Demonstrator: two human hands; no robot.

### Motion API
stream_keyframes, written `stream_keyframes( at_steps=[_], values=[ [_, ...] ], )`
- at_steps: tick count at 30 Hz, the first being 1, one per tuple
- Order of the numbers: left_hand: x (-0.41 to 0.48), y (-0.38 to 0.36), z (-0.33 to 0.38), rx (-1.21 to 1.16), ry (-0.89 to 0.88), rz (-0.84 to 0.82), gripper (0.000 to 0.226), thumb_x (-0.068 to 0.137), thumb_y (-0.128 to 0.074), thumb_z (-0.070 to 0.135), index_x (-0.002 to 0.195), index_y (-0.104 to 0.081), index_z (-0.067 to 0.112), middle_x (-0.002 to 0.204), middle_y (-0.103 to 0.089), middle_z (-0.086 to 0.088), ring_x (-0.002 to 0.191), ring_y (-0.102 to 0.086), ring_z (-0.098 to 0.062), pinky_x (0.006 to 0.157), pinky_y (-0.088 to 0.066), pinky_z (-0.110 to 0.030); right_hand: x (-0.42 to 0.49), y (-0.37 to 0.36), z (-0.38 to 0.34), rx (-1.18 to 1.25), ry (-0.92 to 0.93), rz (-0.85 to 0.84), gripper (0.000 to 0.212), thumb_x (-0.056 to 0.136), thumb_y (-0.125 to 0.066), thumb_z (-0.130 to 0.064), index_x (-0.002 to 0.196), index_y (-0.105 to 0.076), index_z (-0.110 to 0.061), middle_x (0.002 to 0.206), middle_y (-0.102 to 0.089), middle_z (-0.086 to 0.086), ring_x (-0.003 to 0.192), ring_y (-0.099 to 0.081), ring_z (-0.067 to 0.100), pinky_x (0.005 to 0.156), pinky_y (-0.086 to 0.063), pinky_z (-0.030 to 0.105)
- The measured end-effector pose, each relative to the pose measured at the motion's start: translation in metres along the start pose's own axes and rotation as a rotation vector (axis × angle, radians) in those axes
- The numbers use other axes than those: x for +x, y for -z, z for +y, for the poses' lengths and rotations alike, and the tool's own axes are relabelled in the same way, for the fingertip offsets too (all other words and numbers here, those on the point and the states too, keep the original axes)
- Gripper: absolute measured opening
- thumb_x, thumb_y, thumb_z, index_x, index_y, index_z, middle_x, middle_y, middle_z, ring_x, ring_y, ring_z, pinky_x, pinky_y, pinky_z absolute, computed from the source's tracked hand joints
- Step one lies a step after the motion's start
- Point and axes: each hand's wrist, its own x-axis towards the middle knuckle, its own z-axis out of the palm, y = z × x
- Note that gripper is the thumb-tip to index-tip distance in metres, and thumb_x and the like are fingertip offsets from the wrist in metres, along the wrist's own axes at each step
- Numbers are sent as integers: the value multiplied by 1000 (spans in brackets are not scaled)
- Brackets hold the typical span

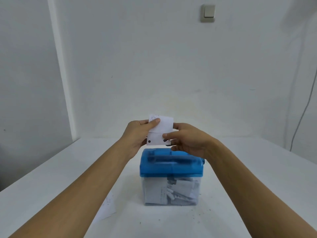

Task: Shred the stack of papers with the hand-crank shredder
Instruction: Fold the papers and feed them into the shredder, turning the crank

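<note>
The left hand (139,133) and right hand (187,140) each keep a pinching grip on one folded paper (162,127), held just above the blue shredder (171,162) standing on the white worktop (265,157). Shreds (173,191) lie in its clear bin (195,200).

Obstacle: shredder (171,164), mid table (257,186), just below my left hand (137,134) and right hand (188,141). Narrow gap between its lid and the folded paper (160,133) I hold. Room to pass either side. Loose sheet (107,208) lies flat beneath my left forearm.

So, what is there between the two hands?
A white paper, pinched by the left hand and the right hand; the head view shows it.
</note>
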Motion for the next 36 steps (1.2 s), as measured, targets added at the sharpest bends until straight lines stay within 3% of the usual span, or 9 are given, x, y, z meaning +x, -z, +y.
stream_keyframes(
  at_steps=[5,9,12,15,18,25,32,36],
  values=[
    [3,-2,-3,-3,-15,-85,33,95,-66,9,128,-67,7,113,-75,-5,94,-73,-22,75,-62,-29,1,4,1,-11,63,86,32,92,-66,-3,119,-60,-20,111,-73,11,87,-66,19,77,-55,28],
    [6,3,-7,5,-35,-97,42,90,-67,-4,131,-65,5,115,-74,-6,101,-73,-26,90,-60,-38,1,2,2,-64,86,124,21,95,-66,-20,116,-62,-23,106,-75,6,86,-69,20,80,-57,29],
    [7,5,-10,-41,-24,-132,44,88,-68,-9,130,-64,2,114,-75,-8,102,-73,-27,90,-60,-36,4,2,6,-105,122,240,21,95,-65,-16,114,-61,-22,105,-74,9,92,-73,24,86,-60,33],
    [7,2,-10,-68,10,-146,40,93,-67,5,132,-62,4,117,-73,-8,103,-72,-28,88,-61,-38,7,1,7,-121,144,284,31,94,-66,-10,122,-60,-21,108,-71,13,98,-71,27,86,-60,32],
    [6,1,-10,101,45,-96,41,97,-66,26,132,-60,6,117,-70,-6,101,-71,-25,81,-62,-35,11,1,8,-155,153,308,42,93,-67,-9,133,-56,-17,108,-70,11,98,-70,26,88,-59,32],
    [5,7,-12,265,-60,-164,30,100,-58,4,129,-63,7,117,-71,-3,103,-70,-18,81,-61,-26,13,4,10,-248,167,338,51,92,-68,-7,140,-54,-15,107,-68,17,95,-69,23,73,-57,24],
    [5,10,-14,425,-108,-168,31,99,-62,10,129,-66,14,116,-72,4,105,-68,-14,89,-57,-27,10,3,14,-366,184,354,47,92,-68,-11,137,-57,-20,102,-69,13,95,-68,26,86,-58,39],
    [2,16,-21,582,-149,-169,29,94,-69,16,123,-69,21,111,-72,7,102,-67,-12,87,-55,-24,7,0,21,-448,213,366,40,90,-69,-14,127,-60,-27,94,-69,-1,81,-66,12,72,-53,25]
  ],
)
